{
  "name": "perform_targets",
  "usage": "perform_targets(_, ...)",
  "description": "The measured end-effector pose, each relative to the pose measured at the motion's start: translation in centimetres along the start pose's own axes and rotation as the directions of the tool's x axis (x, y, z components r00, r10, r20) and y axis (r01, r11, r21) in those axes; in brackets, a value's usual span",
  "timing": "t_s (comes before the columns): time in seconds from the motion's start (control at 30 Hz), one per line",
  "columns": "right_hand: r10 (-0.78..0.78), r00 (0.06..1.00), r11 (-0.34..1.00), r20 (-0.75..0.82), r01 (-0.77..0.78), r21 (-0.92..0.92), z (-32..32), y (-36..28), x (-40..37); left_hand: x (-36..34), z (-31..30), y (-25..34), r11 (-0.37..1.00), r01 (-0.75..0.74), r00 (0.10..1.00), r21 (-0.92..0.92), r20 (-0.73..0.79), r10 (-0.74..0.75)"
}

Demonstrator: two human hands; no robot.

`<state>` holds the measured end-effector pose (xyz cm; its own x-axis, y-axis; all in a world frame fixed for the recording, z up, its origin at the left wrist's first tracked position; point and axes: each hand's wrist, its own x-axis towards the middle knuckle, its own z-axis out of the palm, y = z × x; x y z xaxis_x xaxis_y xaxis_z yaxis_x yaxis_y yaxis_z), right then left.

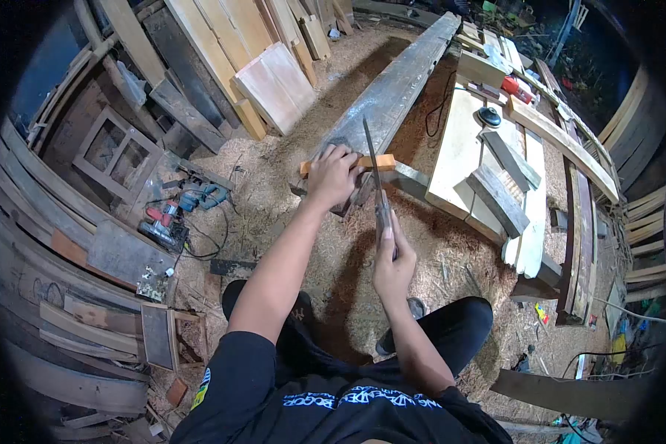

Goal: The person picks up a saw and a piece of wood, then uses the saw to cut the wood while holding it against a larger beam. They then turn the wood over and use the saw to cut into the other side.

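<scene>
A short orange-brown wood strip [376,161] lies crosswise at the near end of a long grey plank bench [392,89]. My left hand [333,176] is closed over the strip and presses it against the bench. In my right hand [394,263] is the handle of a handsaw [373,159], its blade pointing up and away from me. The blade crosses the strip to the right of my left hand. Whether its teeth are in the wood I cannot tell.
To the right stands a worktable [451,166] with boards, grey blocks and a black round object [488,116]. Power tools [170,214] with cords lie on the left floor among sawdust. Pale boards [276,87] lean at the back left.
</scene>
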<state>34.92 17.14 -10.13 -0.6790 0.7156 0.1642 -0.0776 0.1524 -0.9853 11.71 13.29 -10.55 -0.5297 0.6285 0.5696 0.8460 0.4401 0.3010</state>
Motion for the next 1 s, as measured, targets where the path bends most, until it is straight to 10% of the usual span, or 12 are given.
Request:
perform_targets(0.2, 0.285, 0.957, 0.957, 0.048, -0.287, 0.046, -0.8, -1.2, -1.9, -0.2, -0.2, -0.2, 0.999, -0.036, 0.999, -0.018, 0.030, 0.036)
perform_targets(0.3, -0.001, 1.000, 1.000, -0.022, 0.001, 0.001, 0.8, 0.7, -1.2, 0.4, -0.2, 0.4, 0.998, 0.059, 0.995, -0.014, 0.077, -0.057)
perform_targets(0.5, 0.250, 0.968, 0.968, 0.032, -0.251, 0.021, -1.1, -1.9, -1.0, 0.2, -0.2, 0.8, 0.996, 0.077, 0.995, 0.042, 0.059, -0.079)
perform_targets(0.53, 0.012, 1.000, 1.000, 0.009, -0.012, 0.013, -1.0, 0.2, -1.6, 0.3, -0.2, 0.8, 0.996, 0.080, 0.995, 0.038, 0.054, -0.082)
perform_targets(0.63, -0.051, 0.999, 0.998, -0.016, 0.050, -0.042, -2.2, 1.9, -4.5, 0.2, -0.1, 0.8, 0.996, 0.086, 0.995, 0.037, 0.053, -0.088)
perform_targets(1.0, -0.006, 1.000, 0.998, 0.006, 0.006, -0.058, -0.3, 1.1, 0.5, 0.4, -0.2, 0.4, 0.998, 0.052, 0.996, 0.024, 0.067, -0.054)
